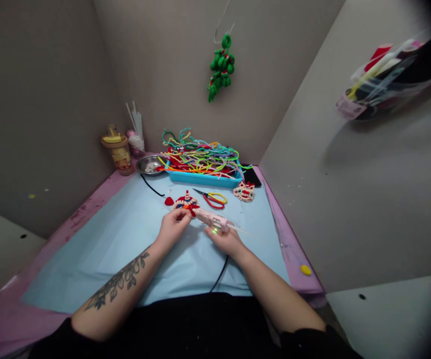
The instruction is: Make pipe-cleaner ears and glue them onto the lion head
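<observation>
My right hand (226, 240) is closed round the grip of a pink hot glue gun (212, 219), its nozzle pointing left and a green light glowing near the fingers. A clear glue stick (240, 229) juts from the gun's back end. Pinched in my left hand (173, 224) is a small red fuzzy piece (192, 211), right at the nozzle; whether they touch, I cannot tell. Just beyond those fingers lies a red, white and blue pipe-cleaner figure (185, 201), partly hidden. Scissors (215, 200) with red and yellow handles rest behind the gun, spread apart.
A blue tray (204, 178) heaped with colourful pipe cleaners stands at the back. Around it are a metal bowl (150, 165), a lidded cup (120, 154), a white-and-red pipe-cleaner face (244, 191) and a black phone-like slab (252, 177). A black cord (220, 274) runs toward my lap.
</observation>
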The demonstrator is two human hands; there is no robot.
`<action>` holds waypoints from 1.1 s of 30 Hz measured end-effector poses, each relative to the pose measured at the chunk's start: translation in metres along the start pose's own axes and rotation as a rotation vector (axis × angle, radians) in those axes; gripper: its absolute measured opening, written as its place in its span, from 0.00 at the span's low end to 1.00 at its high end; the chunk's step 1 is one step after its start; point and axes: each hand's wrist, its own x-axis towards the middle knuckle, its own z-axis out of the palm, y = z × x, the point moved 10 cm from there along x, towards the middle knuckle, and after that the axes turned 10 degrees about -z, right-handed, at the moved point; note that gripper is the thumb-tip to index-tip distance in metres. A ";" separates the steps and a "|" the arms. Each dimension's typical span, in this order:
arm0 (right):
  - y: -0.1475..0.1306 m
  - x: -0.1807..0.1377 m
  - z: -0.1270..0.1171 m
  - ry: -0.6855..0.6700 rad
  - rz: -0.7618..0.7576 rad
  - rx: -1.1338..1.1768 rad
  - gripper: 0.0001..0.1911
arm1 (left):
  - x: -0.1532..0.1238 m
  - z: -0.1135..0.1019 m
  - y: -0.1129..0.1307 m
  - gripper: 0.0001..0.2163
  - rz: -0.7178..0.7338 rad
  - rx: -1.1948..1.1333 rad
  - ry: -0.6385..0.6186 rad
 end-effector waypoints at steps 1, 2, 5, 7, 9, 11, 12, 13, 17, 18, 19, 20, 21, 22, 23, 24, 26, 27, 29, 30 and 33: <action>-0.001 0.000 0.000 -0.003 -0.005 0.003 0.17 | 0.000 0.000 -0.001 0.09 -0.002 -0.004 0.000; -0.002 0.000 0.000 -0.007 -0.007 0.005 0.17 | 0.000 0.000 -0.001 0.10 -0.005 -0.008 0.000; -0.004 0.001 0.001 -0.014 -0.016 0.014 0.18 | 0.001 0.000 -0.002 0.10 -0.012 -0.019 -0.002; -0.009 0.002 0.002 -0.029 -0.050 0.026 0.19 | 0.001 -0.001 -0.002 0.10 -0.014 -0.025 0.001; -0.011 0.003 0.003 -0.040 -0.076 0.038 0.21 | 0.001 -0.002 -0.002 0.10 -0.018 -0.034 0.007; -0.010 0.002 0.004 -0.047 -0.072 0.039 0.22 | 0.001 -0.002 -0.002 0.10 -0.027 -0.043 0.012; -0.008 0.002 0.004 -0.045 -0.062 0.034 0.22 | 0.001 -0.003 -0.002 0.10 -0.032 -0.047 0.014; -0.005 0.002 0.004 -0.042 -0.050 0.027 0.22 | 0.001 -0.003 -0.002 0.10 -0.037 -0.051 0.017; -0.001 0.001 0.004 -0.034 -0.021 0.004 0.20 | -0.001 -0.004 -0.001 0.10 -0.046 -0.063 0.022; -0.003 0.001 0.005 -0.042 -0.033 0.009 0.20 | -0.001 -0.004 -0.001 0.10 -0.048 -0.067 0.023; -0.005 0.002 0.005 -0.046 -0.045 0.017 0.21 | 0.000 -0.004 -0.002 0.11 -0.051 -0.070 0.024; -0.008 0.003 0.005 -0.048 -0.056 0.027 0.22 | 0.000 -0.005 -0.002 0.11 -0.053 -0.073 0.025; -0.010 0.003 0.005 -0.049 -0.065 0.040 0.22 | 0.000 -0.005 -0.003 0.11 -0.054 -0.075 0.029; -0.012 0.004 0.005 -0.050 -0.071 0.053 0.23 | 0.001 -0.006 -0.003 0.11 -0.053 -0.077 0.032; -0.014 0.004 0.004 -0.051 -0.076 0.066 0.23 | 0.001 -0.006 -0.004 0.11 -0.051 -0.077 0.035; -0.016 0.005 0.004 -0.054 -0.083 0.078 0.23 | 0.001 -0.007 -0.004 0.11 -0.048 -0.077 0.038; -0.018 0.005 0.005 -0.061 -0.094 0.093 0.24 | 0.001 -0.008 -0.004 0.11 -0.042 -0.074 0.044; -0.018 0.005 0.005 -0.062 -0.093 0.096 0.24 | 0.001 -0.009 -0.004 0.11 -0.039 -0.073 0.048; -0.017 0.005 0.006 -0.068 -0.086 0.094 0.25 | 0.000 -0.010 -0.002 0.11 -0.031 -0.069 0.058; -0.016 0.005 0.006 -0.071 -0.081 0.091 0.25 | 0.000 -0.010 -0.001 0.11 -0.026 -0.068 0.063; -0.015 0.004 0.005 -0.061 -0.076 0.073 0.25 | 0.000 -0.012 0.001 0.11 -0.016 -0.063 0.076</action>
